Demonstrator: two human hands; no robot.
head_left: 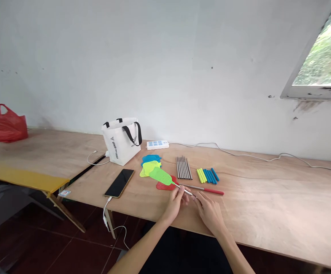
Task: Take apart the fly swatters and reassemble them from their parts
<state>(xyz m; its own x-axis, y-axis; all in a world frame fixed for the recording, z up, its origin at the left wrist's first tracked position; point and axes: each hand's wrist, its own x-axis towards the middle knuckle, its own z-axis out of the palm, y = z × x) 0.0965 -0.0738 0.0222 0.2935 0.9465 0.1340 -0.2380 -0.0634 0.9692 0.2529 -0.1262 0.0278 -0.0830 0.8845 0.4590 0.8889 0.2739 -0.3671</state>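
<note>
Green swatter head juts beyond left grip, which pinches its metal rod; right grip pinches near end, probably for steadiness; grey rods ahead, within reach.

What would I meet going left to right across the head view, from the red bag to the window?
Red bag → white tote bag → power strip → metal rods → yellow tubes → blue tubes → window.
</note>
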